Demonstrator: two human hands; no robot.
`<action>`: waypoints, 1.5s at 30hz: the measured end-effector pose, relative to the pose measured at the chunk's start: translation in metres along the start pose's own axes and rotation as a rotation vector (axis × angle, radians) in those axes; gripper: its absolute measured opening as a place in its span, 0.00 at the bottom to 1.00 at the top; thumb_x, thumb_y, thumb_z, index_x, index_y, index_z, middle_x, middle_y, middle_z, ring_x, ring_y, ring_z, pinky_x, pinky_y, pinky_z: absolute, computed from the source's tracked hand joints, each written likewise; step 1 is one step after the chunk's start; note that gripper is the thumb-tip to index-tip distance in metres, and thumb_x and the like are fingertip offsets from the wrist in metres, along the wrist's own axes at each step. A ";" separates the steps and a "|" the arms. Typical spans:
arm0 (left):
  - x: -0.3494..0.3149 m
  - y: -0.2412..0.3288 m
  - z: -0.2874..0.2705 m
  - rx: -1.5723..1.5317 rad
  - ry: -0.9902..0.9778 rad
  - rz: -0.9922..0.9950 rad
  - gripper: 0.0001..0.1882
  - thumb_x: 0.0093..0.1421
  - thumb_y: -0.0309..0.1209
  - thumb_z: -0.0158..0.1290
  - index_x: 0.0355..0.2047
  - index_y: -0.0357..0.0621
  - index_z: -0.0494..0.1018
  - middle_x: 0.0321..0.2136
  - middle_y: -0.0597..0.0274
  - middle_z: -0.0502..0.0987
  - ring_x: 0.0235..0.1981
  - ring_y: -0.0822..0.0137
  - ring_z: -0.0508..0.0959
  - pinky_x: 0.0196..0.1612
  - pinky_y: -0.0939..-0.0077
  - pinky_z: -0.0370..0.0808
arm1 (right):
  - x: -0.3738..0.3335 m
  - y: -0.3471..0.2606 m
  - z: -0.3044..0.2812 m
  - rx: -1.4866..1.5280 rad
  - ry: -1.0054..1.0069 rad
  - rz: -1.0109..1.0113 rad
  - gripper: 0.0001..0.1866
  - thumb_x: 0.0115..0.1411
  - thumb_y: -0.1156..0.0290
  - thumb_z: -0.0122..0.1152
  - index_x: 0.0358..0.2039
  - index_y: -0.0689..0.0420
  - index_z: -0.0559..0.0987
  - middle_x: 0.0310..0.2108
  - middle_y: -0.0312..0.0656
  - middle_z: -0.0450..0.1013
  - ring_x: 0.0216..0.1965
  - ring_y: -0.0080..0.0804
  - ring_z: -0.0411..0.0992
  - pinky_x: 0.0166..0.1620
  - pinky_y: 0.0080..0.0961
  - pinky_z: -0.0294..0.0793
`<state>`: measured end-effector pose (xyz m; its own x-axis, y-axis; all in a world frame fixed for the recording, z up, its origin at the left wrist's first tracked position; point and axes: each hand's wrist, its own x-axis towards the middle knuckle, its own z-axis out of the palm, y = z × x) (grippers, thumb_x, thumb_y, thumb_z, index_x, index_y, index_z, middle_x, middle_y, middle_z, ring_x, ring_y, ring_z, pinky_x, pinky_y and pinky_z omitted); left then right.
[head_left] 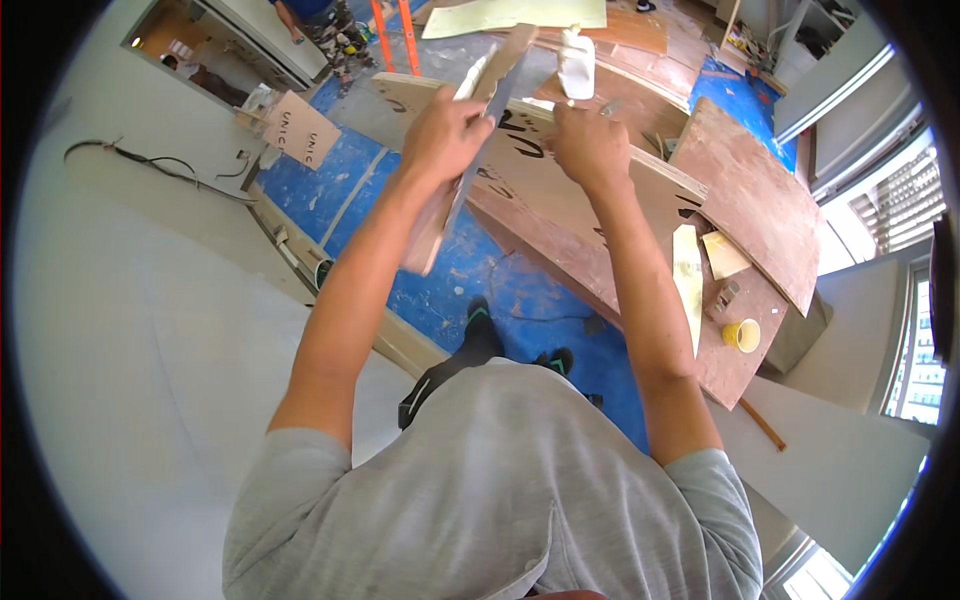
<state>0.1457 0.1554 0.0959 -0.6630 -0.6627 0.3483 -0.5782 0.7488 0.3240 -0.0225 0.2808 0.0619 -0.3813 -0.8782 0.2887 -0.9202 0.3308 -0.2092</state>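
My left hand (442,140) is closed around a long, narrow wooden strip (428,235), which slants from lower left to upper right. One long face of the strip is dark, and its far end reaches past the plywood edge. My right hand (592,148) is curled shut over the top edge of a large plywood panel (570,198) with dark markings; whatever its fingers hold, if anything, is hidden. Just beyond that hand stands a white plastic bottle (576,68). The panel rests on a reddish wooden work surface (735,372).
A yellow cup (741,335), a pale yellow strip (687,275) and a small block lie on the right. A curved-edge plywood sheet (755,200) sits beyond them. Blue sheeting (410,240) covers the floor. An orange ladder (397,35), a cardboard box (300,130) and another person (300,15) are farther off.
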 end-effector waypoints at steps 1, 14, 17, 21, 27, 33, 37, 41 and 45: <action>0.012 -0.001 -0.006 0.034 0.006 0.020 0.18 0.63 0.42 0.57 0.46 0.43 0.84 0.44 0.38 0.74 0.46 0.38 0.78 0.50 0.47 0.73 | 0.005 0.003 -0.002 0.000 -0.024 0.012 0.16 0.59 0.57 0.69 0.40 0.55 0.80 0.33 0.46 0.83 0.36 0.46 0.84 0.37 0.45 0.80; 0.024 -0.053 -0.018 0.046 0.020 -0.073 0.20 0.59 0.38 0.62 0.48 0.42 0.84 0.47 0.40 0.77 0.44 0.42 0.81 0.50 0.57 0.77 | -0.012 -0.015 0.001 0.002 0.071 -0.028 0.08 0.60 0.65 0.64 0.37 0.54 0.81 0.33 0.43 0.83 0.36 0.43 0.84 0.37 0.40 0.81; 0.012 -0.049 -0.017 -0.026 0.081 -0.093 0.20 0.58 0.39 0.63 0.48 0.43 0.84 0.51 0.39 0.76 0.47 0.43 0.81 0.51 0.55 0.76 | -0.009 -0.014 -0.004 -0.019 0.019 -0.025 0.11 0.59 0.62 0.68 0.38 0.54 0.81 0.33 0.43 0.83 0.36 0.43 0.84 0.38 0.40 0.81; -0.039 -0.008 -0.013 -0.057 -0.060 -0.062 0.22 0.58 0.42 0.62 0.48 0.42 0.83 0.58 0.41 0.74 0.50 0.45 0.82 0.53 0.56 0.76 | -0.006 -0.003 -0.001 -0.022 0.033 0.007 0.14 0.58 0.61 0.71 0.39 0.55 0.81 0.35 0.44 0.83 0.37 0.45 0.83 0.38 0.41 0.81; 0.027 -0.095 -0.033 0.000 0.052 -0.182 0.21 0.58 0.40 0.61 0.47 0.39 0.84 0.43 0.41 0.76 0.42 0.45 0.81 0.49 0.57 0.77 | -0.012 -0.022 -0.007 0.014 0.032 -0.027 0.14 0.59 0.61 0.70 0.39 0.56 0.81 0.35 0.45 0.83 0.37 0.45 0.83 0.37 0.42 0.80; -0.037 -0.013 -0.016 -0.102 -0.002 -0.008 0.21 0.57 0.41 0.63 0.47 0.41 0.84 0.48 0.37 0.76 0.46 0.43 0.81 0.50 0.57 0.77 | -0.011 -0.009 -0.004 -0.016 0.012 0.044 0.14 0.58 0.61 0.71 0.39 0.55 0.81 0.34 0.45 0.83 0.36 0.45 0.83 0.37 0.42 0.80; 0.042 -0.118 -0.026 0.017 0.045 -0.219 0.22 0.57 0.42 0.63 0.48 0.41 0.83 0.49 0.37 0.77 0.48 0.45 0.81 0.52 0.58 0.77 | -0.015 -0.023 -0.008 -0.002 0.015 0.003 0.14 0.57 0.60 0.72 0.38 0.55 0.80 0.32 0.45 0.82 0.36 0.45 0.83 0.37 0.42 0.80; 0.027 -0.092 -0.032 -0.098 0.061 -0.219 0.22 0.57 0.41 0.63 0.48 0.40 0.82 0.47 0.39 0.77 0.49 0.44 0.80 0.52 0.57 0.76 | -0.014 -0.018 -0.008 -0.006 0.012 0.033 0.15 0.57 0.61 0.72 0.38 0.56 0.80 0.33 0.45 0.82 0.36 0.46 0.83 0.37 0.43 0.80; -0.021 -0.039 -0.023 -0.090 -0.058 -0.043 0.20 0.58 0.40 0.63 0.48 0.45 0.83 0.48 0.42 0.75 0.48 0.42 0.79 0.51 0.57 0.76 | -0.014 -0.015 -0.009 -0.005 0.004 0.056 0.15 0.57 0.61 0.72 0.38 0.56 0.80 0.35 0.45 0.82 0.36 0.46 0.83 0.37 0.44 0.79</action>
<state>0.1927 0.1402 0.0959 -0.6666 -0.6900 0.2820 -0.5633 0.7141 0.4157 -0.0043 0.2912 0.0695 -0.4328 -0.8568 0.2804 -0.8978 0.3815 -0.2201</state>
